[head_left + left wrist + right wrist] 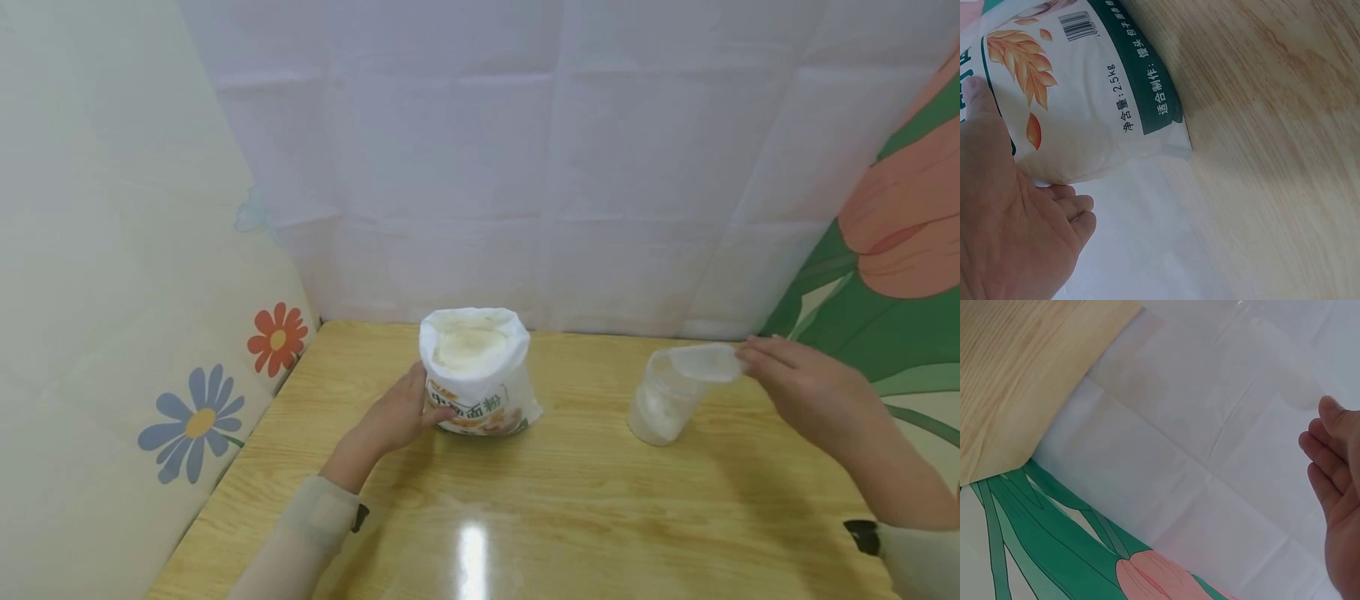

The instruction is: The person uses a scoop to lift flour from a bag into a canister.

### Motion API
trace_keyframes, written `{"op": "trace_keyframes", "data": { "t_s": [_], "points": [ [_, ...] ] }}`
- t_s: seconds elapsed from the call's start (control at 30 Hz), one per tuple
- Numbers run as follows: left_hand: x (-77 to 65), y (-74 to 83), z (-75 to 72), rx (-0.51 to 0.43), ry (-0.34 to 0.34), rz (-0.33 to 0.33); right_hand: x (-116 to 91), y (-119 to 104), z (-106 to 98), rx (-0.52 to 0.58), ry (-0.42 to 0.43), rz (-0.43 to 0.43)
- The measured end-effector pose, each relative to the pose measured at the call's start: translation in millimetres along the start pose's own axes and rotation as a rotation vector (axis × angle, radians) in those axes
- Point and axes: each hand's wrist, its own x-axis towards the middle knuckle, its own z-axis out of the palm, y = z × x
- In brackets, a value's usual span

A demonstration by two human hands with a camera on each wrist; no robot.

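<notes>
A white flour bag [483, 387] stands on the table with its top rolled open and pale flour showing inside. My left hand [397, 412] holds its left side, thumb across the printed front; in the left wrist view the fingers [1079, 206] curl at the bag's edge. To the right, a clear plastic container [663, 408] holds some white powder. Above its mouth, a translucent plastic piece [712, 363] with a rounded end is pinched at its right end by my right hand [817, 392]. Whether this piece is a scoop or a lid is unclear.
The wood-grain table [540, 508] reaches a white sheet [525, 167] at the back. A flower-patterned wall covering [112, 250] borders the left side, and a large printed flower [907, 217] the right.
</notes>
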Motion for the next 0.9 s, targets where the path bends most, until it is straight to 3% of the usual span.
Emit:
{"op": "trace_keyframes", "data": {
  "t_s": [0.1,0.2,0.53,0.9],
  "points": [
    [-0.1,0.2,-0.6,-0.001,0.000,-0.002,0.5,2.8,0.9,-0.075,0.064,-0.082],
    [0.1,0.7,-1.1,-0.006,-0.003,-0.008,3.7,3.9,0.7,-0.142,0.119,-0.109],
    [2.9,-1.7,0.7,-0.008,-0.020,-0.021,11.5,-3.7,-2.4,-0.089,0.167,0.060],
    [2.0,-3.1,1.2,-0.012,-0.016,-0.022,22.8,-12.4,3.3,-0.031,0.169,0.147]
  ]
}}
